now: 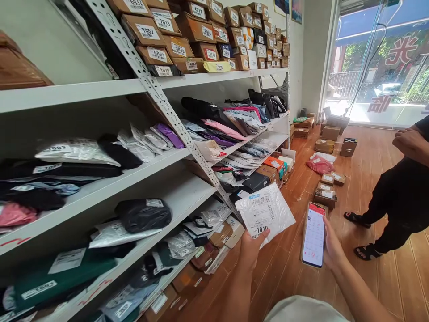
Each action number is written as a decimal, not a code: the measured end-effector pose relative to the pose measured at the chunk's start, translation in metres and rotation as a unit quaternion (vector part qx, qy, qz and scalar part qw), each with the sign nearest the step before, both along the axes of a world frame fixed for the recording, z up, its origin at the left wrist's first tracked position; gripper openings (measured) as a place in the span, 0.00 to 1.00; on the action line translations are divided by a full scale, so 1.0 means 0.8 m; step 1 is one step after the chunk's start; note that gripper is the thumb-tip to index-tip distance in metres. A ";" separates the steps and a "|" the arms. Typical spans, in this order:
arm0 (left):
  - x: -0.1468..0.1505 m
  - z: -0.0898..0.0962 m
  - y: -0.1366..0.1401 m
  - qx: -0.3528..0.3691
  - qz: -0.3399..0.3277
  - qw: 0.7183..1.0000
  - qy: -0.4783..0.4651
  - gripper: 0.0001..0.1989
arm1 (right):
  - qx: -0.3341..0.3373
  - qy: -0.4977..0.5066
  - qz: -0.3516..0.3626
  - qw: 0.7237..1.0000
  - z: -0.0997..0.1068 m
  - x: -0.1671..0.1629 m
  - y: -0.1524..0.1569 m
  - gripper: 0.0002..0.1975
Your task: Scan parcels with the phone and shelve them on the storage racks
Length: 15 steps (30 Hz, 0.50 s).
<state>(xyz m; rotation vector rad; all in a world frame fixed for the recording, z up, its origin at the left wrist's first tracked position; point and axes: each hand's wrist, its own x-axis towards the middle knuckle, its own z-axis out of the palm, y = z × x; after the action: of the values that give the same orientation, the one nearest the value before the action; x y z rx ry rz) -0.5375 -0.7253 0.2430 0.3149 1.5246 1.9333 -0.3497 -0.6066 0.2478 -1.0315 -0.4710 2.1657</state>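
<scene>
A white mailing bag (279, 210) with a printed shipping label, marked 1010, is pinched at its lower left corner by my left hand (251, 250). The thumb lies over the label's bottom edge. My right hand (331, 243) is wrapped round a smartphone (313, 235), held upright with its lit screen towards me. The screen has a red bar on top and rows of small icons too fine to read. Bag and phone are apart, side by side over the floor.
White metal shelves (197, 179) on the left hold bagged parcels, with rows of numbered cardboard boxes (192, 27) on top. More boxes (325, 195) lie on the wooden floor (281, 273). At the right stands a person in black trousers (398, 197). A glass front (378, 67) is behind.
</scene>
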 end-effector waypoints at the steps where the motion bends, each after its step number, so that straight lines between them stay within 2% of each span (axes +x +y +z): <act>1: -0.001 -0.004 0.000 0.002 -0.005 1.000 0.000 0.33 | -0.008 -0.004 0.006 1.000 -0.003 0.001 0.000 0.21; 5: -0.011 -0.024 0.005 0.000 -0.023 1.000 -0.006 0.33 | -0.014 0.009 0.059 0.998 -0.004 0.015 -0.004 0.24; 10: -0.030 -0.053 0.020 0.029 -0.005 0.999 -0.033 0.34 | -0.028 0.072 0.180 0.981 0.018 0.032 -0.014 0.28; 12: -0.034 -0.067 0.028 0.039 -0.001 0.998 -0.046 0.32 | -0.009 0.076 0.209 0.975 0.024 0.020 -0.023 0.29; 15: -0.035 -0.089 0.037 0.055 -0.003 0.996 -0.067 0.30 | 0.039 0.037 0.192 0.980 0.026 -0.017 -0.045 0.33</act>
<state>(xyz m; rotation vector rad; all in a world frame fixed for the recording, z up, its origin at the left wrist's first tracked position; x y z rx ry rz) -0.5652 -0.6954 0.1717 0.2307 1.3327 1.9960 -0.3631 -0.6427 0.2683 -0.8654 -0.7666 2.4898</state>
